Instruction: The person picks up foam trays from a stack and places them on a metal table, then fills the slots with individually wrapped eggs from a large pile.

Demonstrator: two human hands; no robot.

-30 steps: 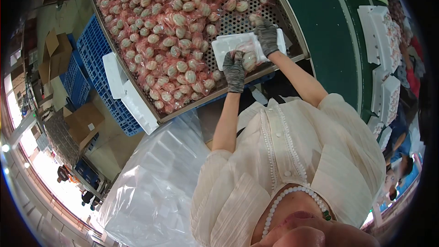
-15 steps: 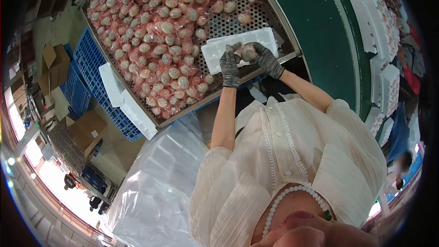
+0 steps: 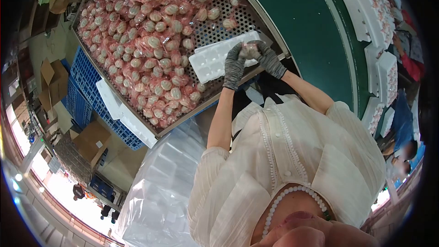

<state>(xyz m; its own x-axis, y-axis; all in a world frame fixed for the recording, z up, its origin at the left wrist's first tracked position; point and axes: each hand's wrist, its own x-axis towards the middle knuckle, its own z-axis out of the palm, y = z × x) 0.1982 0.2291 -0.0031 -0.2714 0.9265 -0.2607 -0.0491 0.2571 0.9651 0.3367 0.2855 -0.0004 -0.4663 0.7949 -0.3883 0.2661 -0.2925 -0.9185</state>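
My left hand (image 3: 234, 65) and my right hand (image 3: 270, 60), both in grey striped gloves, meet over a white foam tray (image 3: 209, 63) with moulded cups. Between their closed fingers is a wrapped item (image 3: 249, 51) in clear and pink film, gripped from both sides. The tray lies on the perforated metal bottom (image 3: 215, 28) of a large sorting bin. To the left, a heap of round pale items in pink-printed film (image 3: 153, 42) fills much of the bin.
A green conveyor belt (image 3: 315, 32) curves past on the right, with filled white trays (image 3: 388, 77) beyond it. Blue plastic crates (image 3: 98, 93), cardboard boxes (image 3: 91, 142) and clear plastic sheeting (image 3: 160, 192) are at the left. Other people (image 3: 409, 64) are at the far right.
My right hand has come in from the right side of the tray to meet my left hand at the wrapped item. The camera view has shifted, moving the bin leftward in the picture.
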